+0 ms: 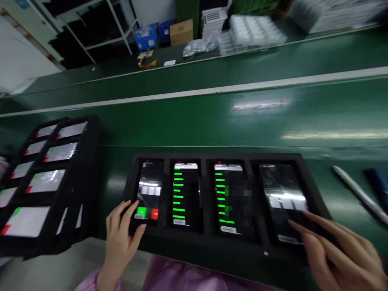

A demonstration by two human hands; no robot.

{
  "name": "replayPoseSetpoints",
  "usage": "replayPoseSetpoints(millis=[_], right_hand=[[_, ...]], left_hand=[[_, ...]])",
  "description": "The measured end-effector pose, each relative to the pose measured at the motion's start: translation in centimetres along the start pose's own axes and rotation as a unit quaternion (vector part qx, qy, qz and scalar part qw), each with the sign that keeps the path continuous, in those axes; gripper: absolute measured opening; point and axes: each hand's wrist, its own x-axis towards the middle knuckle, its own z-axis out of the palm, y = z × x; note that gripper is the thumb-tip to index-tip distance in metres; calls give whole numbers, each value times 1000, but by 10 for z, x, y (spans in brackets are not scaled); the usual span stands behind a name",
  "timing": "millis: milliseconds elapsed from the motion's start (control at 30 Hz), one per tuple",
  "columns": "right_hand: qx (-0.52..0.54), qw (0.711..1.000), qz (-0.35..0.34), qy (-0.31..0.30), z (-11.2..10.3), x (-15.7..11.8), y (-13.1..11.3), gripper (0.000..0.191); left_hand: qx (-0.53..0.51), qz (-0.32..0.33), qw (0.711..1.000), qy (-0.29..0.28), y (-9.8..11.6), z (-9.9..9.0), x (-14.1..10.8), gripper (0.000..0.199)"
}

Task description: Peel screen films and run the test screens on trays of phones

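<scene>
Before me lies a black foam tray [188, 238] with several smartphones, each in its own slot. My left hand [121, 230] is at the tray's left end, fingers apart, fingertips by the lower left edge of the leftmost phone [150, 182], which shows a green and a red block. Two middle phones, the left one [188, 194] and the right one [232, 198], display rows of green text on black. Over the rightmost phone [285, 202], dark with a reflection, my right hand [339, 246] extends its fingers; the index and middle fingertips are at the screen.
To the left stand stacked black trays [69, 178] holding phones with white screens. A white pen [360, 194] and a dark blue object [377, 184] lie at right. Across the green bench [182, 125] are clear plastic trays [254, 30], a cardboard box [181, 32] and blue bins [146, 37].
</scene>
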Motion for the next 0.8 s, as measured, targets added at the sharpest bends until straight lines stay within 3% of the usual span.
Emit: replayPoseSetpoints(millis=[100, 233, 633, 800], right_hand=[[-13, 998, -53, 9, -6, 11, -10, 21], [-18, 999, -45, -2, -7, 11, -13, 18], [-18, 999, -38, 2, -6, 10, -16, 19], [-18, 999, -29, -6, -8, 11, -17, 19]], left_hand=[[-10, 31, 999, 31, -4, 6, -3, 46], [-23, 41, 997, 55, -6, 12, -4, 46], [-11, 20, 999, 40, -4, 16, -11, 54], [-25, 46, 998, 38, -28, 20, -13, 54]])
